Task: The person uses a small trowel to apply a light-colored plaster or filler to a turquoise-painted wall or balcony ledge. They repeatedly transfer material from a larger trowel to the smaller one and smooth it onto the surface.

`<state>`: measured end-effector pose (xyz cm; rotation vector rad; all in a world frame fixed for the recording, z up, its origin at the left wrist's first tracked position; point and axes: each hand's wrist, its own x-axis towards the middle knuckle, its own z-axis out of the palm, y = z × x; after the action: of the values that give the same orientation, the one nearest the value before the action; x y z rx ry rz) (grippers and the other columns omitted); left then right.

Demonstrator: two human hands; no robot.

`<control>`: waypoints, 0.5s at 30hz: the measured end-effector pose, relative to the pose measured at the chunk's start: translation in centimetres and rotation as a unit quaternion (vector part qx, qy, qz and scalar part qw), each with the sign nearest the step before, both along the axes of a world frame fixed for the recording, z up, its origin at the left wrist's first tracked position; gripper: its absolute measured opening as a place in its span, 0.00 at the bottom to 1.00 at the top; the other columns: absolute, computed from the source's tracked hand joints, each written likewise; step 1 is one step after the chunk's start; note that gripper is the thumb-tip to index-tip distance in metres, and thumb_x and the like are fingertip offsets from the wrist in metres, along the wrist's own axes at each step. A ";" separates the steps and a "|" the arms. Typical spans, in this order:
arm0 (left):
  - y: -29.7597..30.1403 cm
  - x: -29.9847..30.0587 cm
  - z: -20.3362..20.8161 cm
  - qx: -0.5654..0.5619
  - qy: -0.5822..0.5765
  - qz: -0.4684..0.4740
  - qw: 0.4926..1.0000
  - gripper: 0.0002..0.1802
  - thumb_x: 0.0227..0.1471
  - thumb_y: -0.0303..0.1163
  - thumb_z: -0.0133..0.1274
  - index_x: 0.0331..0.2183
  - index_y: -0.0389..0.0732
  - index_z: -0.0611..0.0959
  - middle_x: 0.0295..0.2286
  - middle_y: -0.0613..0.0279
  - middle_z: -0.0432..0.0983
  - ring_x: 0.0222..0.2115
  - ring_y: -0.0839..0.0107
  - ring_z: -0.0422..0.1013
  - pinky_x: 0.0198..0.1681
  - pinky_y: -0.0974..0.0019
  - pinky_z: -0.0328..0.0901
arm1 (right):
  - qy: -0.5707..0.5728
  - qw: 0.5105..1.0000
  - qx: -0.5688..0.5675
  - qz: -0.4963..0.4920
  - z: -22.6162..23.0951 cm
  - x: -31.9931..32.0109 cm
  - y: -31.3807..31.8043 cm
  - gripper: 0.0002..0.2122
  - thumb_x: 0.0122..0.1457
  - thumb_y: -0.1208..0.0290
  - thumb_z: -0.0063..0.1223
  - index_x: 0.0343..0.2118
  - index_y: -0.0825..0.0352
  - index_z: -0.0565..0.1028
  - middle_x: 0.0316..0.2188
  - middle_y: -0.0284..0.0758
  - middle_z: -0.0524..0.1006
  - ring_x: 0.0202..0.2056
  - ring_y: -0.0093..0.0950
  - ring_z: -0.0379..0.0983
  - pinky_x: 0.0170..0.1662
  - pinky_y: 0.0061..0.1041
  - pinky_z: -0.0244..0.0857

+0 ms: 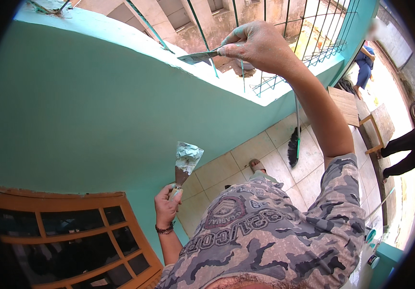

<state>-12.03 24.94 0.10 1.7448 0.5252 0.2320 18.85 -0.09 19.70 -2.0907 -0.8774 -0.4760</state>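
Observation:
My left hand point(167, 202) is closed round the handle of a putty knife point(183, 176). Its blade points up and carries a thick lump of pale green-white putty point(188, 153). Higher up, my right hand point(258, 45) pinches a second putty knife point(198, 57) by its handle, the smeared blade pointing left. That blade is at the light top edge of the turquoise wall point(87, 96), beside the window bars; whether it touches the surface I cannot tell. Flecks of putty show on my right fingers.
Dark metal bars point(236, 24) stand along the wall's top ledge. A broom point(294, 144) leans near the wall on the tiled floor point(222, 168). An orange-brown wooden window frame point(116, 231) is at lower left. A wooden stool point(378, 127) and two other people are at the right.

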 end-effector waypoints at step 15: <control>-0.1 -0.1 -0.2 -0.006 0.002 0.008 1.000 0.13 0.48 0.30 0.58 0.37 0.35 0.79 0.17 0.71 0.70 0.12 0.87 0.59 0.13 0.79 0.53 | 0.076 0.996 0.041 -0.001 -1.5 -2.0 0.6 0.13 0.48 0.63 0.55 0.29 0.69 0.80 0.21 0.41 0.78 0.26 0.34 0.75 0.34 0.28 0.68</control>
<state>-12.09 24.89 -0.14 1.7304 0.5434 0.2371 16.81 0.48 18.20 -2.0227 -0.7554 -0.3422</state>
